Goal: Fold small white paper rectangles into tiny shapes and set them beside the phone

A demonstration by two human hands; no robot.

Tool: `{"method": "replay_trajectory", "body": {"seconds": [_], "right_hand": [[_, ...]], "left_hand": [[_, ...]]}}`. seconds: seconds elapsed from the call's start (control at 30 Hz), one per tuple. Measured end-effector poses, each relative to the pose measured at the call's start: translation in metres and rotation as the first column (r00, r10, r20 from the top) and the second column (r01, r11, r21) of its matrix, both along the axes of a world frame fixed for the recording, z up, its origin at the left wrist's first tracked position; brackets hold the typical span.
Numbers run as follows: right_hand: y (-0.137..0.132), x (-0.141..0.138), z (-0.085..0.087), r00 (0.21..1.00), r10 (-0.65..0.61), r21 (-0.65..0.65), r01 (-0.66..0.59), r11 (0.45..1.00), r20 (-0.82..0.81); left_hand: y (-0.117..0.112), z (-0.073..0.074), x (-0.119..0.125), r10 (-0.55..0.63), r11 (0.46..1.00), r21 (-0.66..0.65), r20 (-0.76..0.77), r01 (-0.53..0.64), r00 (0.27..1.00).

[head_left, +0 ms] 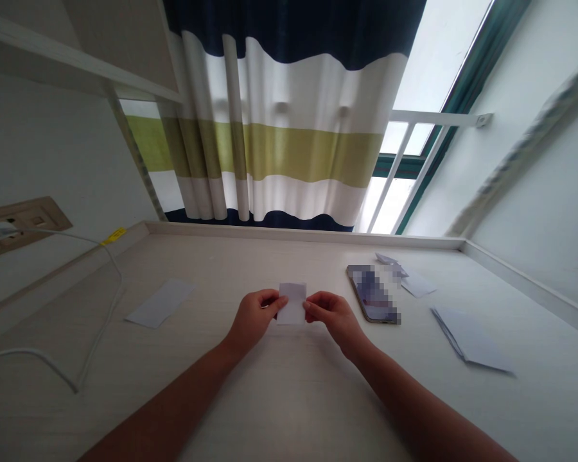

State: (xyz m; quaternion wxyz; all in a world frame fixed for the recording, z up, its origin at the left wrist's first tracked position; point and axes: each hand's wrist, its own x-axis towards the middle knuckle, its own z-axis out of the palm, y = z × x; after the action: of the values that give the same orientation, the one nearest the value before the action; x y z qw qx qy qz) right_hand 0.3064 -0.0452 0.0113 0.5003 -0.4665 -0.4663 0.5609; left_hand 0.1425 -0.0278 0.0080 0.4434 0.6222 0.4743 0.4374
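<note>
Between my two hands is a small white rectangle of paper (pixel 292 307), held up by its sides just above the table (pixel 250 398). My left hand (pixel 256 314) pinches its left edge, thumb in front and fingers curled behind. On the opposite edge my right hand (pixel 332 314) grips it the same way. Whether the paper is folded or a single layer I cannot tell. A smartphone (pixel 372 296), partly blurred out, lies just right of my right hand.
At left lies a flat paper sheet (pixel 161 303). A folded paper stack (pixel 472 340) sits at right, with smaller folded paper pieces (pixel 417 282) behind the phone. A white cable (pixel 110 308) runs from the wall socket (pixel 38 221). Low rims border the table; a striped curtain (pixel 289 147) hangs beyond.
</note>
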Motion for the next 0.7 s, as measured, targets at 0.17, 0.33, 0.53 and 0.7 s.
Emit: {"method": "replay_trajectory", "body": {"seconds": [0.17,0.33,0.53,0.7], "right_hand": [[-0.0006,0.0004,0.0024,1.000,0.010,0.015,-0.010,1.000,0.008],[-0.0018,0.0004,0.0035,0.999,0.010,0.010,-0.010,1.000,-0.032],[-0.0032,-0.0010,0.0032,0.998,0.036,-0.025,-0.037,0.999,-0.050],[-0.0018,-0.0023,-0.0006,0.999,0.041,-0.046,-0.041,0.998,-0.005]], "left_hand": [[-0.0026,0.0031,0.0018,0.028,0.999,0.016,-0.005,-0.028,1.000],[-0.0035,0.0041,0.0024,0.033,0.999,0.028,0.015,-0.033,0.999],[-0.0018,0.0040,0.0003,0.072,0.997,0.040,0.014,-0.072,0.997],[-0.0029,0.0053,0.0008,0.086,0.995,0.057,-0.010,-0.086,0.996]]}}
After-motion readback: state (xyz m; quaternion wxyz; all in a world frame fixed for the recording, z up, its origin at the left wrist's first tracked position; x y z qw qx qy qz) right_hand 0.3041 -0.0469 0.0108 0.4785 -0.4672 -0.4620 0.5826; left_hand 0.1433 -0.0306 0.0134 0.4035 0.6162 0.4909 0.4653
